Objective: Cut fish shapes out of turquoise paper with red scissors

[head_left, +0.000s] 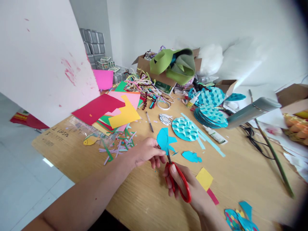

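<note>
My left hand (146,151) pinches a blue paper cut-out (164,140) and holds it just above the wooden table (240,173). In my right hand (184,184), red-handled scissors (179,181) have their blades meeting the lower edge of that blue piece. A smaller blue paper shape (191,156) lies on the table just to the right. A yellow square (204,178) and a pink scrap (213,196) rest beside my right wrist.
Coloured paper sheets (113,110) and paper strips (117,146) lie to the left, with a yellow paper fish (90,140). Blue scalloped discs (185,129), a glue bottle (215,134), a pen (149,122), a lamp (252,111), cardboard boxes (166,69) and a white board (40,54) surround the work spot.
</note>
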A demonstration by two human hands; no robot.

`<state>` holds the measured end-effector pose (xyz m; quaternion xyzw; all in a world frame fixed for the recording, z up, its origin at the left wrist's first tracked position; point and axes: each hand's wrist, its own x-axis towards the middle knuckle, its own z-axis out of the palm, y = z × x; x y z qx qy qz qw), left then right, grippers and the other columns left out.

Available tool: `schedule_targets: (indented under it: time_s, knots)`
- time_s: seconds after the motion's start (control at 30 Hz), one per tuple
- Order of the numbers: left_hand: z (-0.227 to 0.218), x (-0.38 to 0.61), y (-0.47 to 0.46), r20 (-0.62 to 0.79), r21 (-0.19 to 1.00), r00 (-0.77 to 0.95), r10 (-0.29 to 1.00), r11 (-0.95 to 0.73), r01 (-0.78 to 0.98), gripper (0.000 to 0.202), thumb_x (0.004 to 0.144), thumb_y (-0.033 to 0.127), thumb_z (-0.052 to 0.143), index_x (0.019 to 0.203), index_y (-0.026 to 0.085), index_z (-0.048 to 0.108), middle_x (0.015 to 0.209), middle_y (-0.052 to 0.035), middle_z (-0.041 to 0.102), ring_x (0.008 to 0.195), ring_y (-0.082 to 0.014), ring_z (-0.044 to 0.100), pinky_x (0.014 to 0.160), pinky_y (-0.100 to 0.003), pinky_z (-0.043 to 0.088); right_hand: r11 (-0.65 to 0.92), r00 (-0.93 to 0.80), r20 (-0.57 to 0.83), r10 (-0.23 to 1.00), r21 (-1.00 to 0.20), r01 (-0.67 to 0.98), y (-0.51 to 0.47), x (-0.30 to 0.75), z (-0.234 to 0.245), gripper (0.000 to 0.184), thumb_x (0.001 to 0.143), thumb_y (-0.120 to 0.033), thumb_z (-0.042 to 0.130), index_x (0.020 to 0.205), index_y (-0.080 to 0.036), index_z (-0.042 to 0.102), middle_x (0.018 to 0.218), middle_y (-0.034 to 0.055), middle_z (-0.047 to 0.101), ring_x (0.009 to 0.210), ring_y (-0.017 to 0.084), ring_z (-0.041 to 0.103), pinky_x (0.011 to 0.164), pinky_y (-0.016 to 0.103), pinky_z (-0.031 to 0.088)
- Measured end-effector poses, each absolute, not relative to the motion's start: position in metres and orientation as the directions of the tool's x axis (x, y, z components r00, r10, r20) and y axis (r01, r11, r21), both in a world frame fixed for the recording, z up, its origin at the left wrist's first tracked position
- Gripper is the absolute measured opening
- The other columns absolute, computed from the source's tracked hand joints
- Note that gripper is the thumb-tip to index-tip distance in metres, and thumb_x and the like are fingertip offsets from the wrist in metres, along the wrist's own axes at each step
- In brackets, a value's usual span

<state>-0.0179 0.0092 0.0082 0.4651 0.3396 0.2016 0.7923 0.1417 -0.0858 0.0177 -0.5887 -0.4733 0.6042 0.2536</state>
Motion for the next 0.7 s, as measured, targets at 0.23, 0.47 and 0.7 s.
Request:
schedule_targets:
  time_s: [0.23, 0.47, 0.7]
  knots:
    - [0.0086, -0.0186, 0.0091, -0.352, 0.872, 0.691, 0.631, 0.489, -0.001, 0.021, 0.067, 0.030, 0.068, 0.065, 0.011, 0.058, 0.056, -0.0012, 0.060, 0.039, -0.0087, 0.053, 0.034, -0.018, 0.034, -0.409, -0.186, -0.457, 0.870, -0.879, 0.245, -0.0868, 0.1421, 0.0166, 0.054, 0.083, -0.073, 0.047, 0.078, -0.019, 0.055, 0.055, -0.0022, 0.054, 0.043, 0.011, 0.052, 0.038, 0.022, 0.036]
    - [0.0076, -0.0179, 0.0092, -0.354, 0.879, 0.682, 0.640, 0.476, 0.009, 0.019, 0.068, 0.028, 0.067, 0.066, 0.011, 0.058, 0.058, -0.0015, 0.061, 0.039, -0.0085, 0.053, 0.034, -0.018, 0.034, -0.409, -0.187, -0.465, 0.865, -0.871, 0.273, -0.0845, 0.1431, 0.0141, 0.059, 0.079, -0.076, 0.048, 0.077, -0.018, 0.054, 0.054, -0.0032, 0.053, 0.041, 0.011, 0.053, 0.036, 0.019, 0.037]
    - [0.0083, -0.0188, 0.0094, -0.359, 0.883, 0.684, 0.635, 0.468, 0.029, 0.020, 0.069, 0.029, 0.067, 0.066, 0.012, 0.057, 0.053, 0.0002, 0.058, 0.039, -0.0091, 0.052, 0.035, -0.019, 0.035, -0.372, -0.194, -0.436, 0.879, -0.880, 0.294, -0.0847, 0.1442, 0.0125, 0.057, 0.082, -0.073, 0.047, 0.075, -0.017, 0.053, 0.052, -0.0040, 0.051, 0.039, 0.009, 0.052, 0.037, 0.018, 0.035]
